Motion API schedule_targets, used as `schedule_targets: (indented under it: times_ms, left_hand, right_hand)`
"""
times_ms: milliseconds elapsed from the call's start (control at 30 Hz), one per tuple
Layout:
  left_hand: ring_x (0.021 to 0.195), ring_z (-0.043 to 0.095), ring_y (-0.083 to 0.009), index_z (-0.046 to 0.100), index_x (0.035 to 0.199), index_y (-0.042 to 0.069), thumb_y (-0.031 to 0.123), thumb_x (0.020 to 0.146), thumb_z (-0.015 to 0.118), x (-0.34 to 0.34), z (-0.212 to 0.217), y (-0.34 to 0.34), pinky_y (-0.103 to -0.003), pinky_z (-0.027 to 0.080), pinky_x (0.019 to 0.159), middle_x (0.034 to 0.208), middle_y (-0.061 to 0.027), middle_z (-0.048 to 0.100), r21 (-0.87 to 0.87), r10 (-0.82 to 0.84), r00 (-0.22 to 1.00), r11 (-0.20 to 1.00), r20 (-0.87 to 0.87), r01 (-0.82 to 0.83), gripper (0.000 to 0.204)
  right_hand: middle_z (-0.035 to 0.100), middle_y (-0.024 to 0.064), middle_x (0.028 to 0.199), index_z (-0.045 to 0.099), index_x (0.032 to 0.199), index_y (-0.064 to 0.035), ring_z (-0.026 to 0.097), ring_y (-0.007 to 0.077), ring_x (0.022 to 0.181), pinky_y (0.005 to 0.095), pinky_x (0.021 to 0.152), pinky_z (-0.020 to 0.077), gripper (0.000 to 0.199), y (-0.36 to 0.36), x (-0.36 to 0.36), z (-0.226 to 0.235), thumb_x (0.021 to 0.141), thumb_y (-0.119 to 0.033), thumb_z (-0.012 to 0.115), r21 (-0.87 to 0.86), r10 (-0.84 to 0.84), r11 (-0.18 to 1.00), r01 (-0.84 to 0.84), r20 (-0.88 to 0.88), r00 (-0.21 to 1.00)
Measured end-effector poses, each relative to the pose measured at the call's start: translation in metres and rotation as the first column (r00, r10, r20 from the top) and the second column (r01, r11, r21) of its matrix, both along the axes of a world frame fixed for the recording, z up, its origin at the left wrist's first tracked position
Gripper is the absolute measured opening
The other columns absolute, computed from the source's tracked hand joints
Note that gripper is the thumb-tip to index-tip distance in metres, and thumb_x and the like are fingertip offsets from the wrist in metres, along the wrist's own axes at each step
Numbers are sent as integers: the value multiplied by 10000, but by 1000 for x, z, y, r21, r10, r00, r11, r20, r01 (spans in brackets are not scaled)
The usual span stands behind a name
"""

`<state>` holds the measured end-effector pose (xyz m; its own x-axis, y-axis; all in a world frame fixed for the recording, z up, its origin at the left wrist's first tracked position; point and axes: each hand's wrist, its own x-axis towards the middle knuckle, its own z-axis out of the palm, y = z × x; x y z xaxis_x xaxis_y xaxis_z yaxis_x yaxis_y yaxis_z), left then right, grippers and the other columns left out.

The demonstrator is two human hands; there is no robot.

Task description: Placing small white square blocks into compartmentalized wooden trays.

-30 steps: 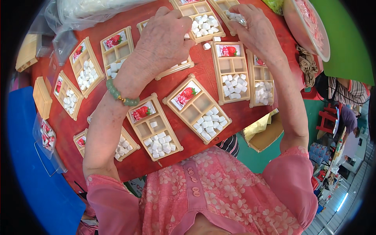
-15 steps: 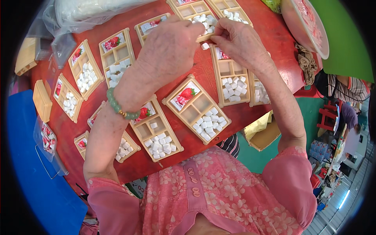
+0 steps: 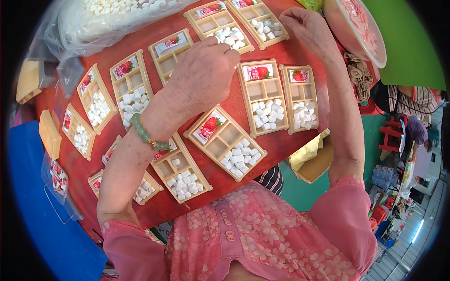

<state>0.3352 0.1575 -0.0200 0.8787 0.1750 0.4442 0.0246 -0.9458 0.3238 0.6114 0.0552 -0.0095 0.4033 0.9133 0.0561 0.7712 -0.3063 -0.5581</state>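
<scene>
My left hand [image 3: 202, 70], with a green bead bracelet [image 3: 140, 130] at its wrist, is closed above the middle of the table. A small white edge shows by its fingers, but what they hold is hidden. Beneath it a divided tray [image 3: 165, 60] is partly covered. Just beyond its knuckles lies a tray of white marshmallows [image 3: 228, 36]. My right hand [image 3: 310, 32] hovers past the far right tray [image 3: 249, 19], its thumb and fingers pinched together. Whatever is in that pinch is too small to tell. Several trays hold marshmallows and a strawberry-printed packet [image 3: 258, 71].
A clear bag of white pieces [image 3: 123, 9] lies at the far left of the red table [image 3: 233, 108]. A bowl [image 3: 360, 28] with pink-printed packets stands far right, beside a crumpled brown cloth [image 3: 356, 77]. An open carton [image 3: 310, 159] sits below the table edge.
My right hand has moved away from my left, out past the far right tray. My left hand has drawn back nearer, and the loose marshmallow by the tray no longer shows.
</scene>
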Motion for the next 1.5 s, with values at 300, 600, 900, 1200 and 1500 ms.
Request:
schedule_targets:
  times_ms: [300, 600, 900, 1200, 1500]
  left_hand:
    - [795, 690, -381, 713, 839, 28, 87, 837, 629, 79, -1, 21, -467, 557, 719, 742, -197, 664, -348, 116, 986, 935, 122, -67, 102]
    - [939, 682, -375, 724, 871, 9, 187, 866, 709, 94, -14, 17, -468, 571, 827, 976, -195, 664, -141, 146, 986, 981, 80, -134, 178]
    - [914, 654, -367, 689, 999, -32, 38, 873, 684, 42, 4, 17, -455, 546, 789, 992, -170, 621, -230, 107, 980, 971, 170, -66, 144]
    - [877, 652, -344, 669, 877, -30, 35, 843, 688, -2, 27, 1, -434, 552, 767, 941, -158, 621, -334, -34, 990, 939, 138, 79, 75]
    - [896, 677, -346, 689, 970, -16, 51, 861, 731, -50, 31, 35, -397, 558, 773, 1006, -149, 681, -239, 9, 999, 971, 32, -1, 135]
  right_hand:
    - [696, 75, 870, 673, 1038, 27, 635, 141, 802, 300, 750, 500, 218, -1, 12, -19, 975, -180, 646, 4, 89, 996, -89, -16, 996]
    - [693, 158, 768, 662, 910, 52, 652, 228, 697, 381, 667, 486, 235, -22, -21, 6, 949, -180, 665, -50, 67, 997, -62, 97, 993]
    - [574, 131, 702, 635, 934, 51, 503, 170, 643, 370, 624, 449, 244, 73, -50, 68, 964, -189, 664, 58, 328, 940, -336, 124, 937]
    - [746, 226, 963, 740, 991, -14, 724, 379, 998, 488, 860, 557, 228, 260, -52, -10, 885, -198, 658, -143, 326, 944, -297, 542, 775]
    - [747, 226, 958, 780, 979, -26, 724, 410, 910, 452, 815, 579, 284, 226, -74, 42, 857, -200, 591, -539, 720, 644, -543, 667, 193]
